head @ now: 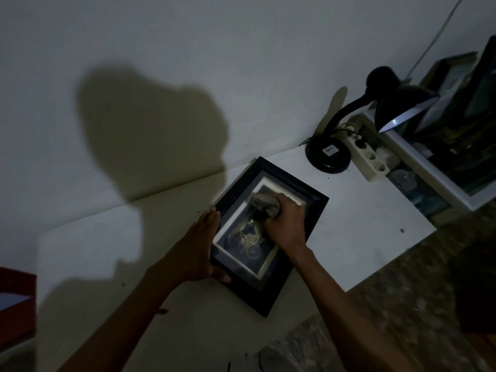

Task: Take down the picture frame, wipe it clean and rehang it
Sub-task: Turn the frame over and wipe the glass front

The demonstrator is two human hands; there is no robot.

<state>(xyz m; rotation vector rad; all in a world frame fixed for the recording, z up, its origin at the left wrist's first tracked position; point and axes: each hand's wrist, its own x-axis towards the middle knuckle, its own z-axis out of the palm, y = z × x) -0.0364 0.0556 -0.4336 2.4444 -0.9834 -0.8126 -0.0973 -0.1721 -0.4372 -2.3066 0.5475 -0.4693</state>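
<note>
Dim room. I'm seeing a white table (pixel 357 226) running along the wall, and the black picture frame (pixel 308 218) is lying flat on it, glass up. A black desk lamp (pixel 328 154) is standing just beyond the frame, a power strip (pixel 371 157) beside its base. Left hand (pixel 197 251) is bracing the frame's left edge, fingers straight. Right hand (pixel 285 224) is gripping a bunched grey cloth (pixel 264 204), pressing it on the glass.

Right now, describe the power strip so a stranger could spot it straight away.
Start at the white table against the wall. By its far right corner stands a black desk lamp; the power strip lies just right of its round base, a pale bar with a row of round sockets.
</note>
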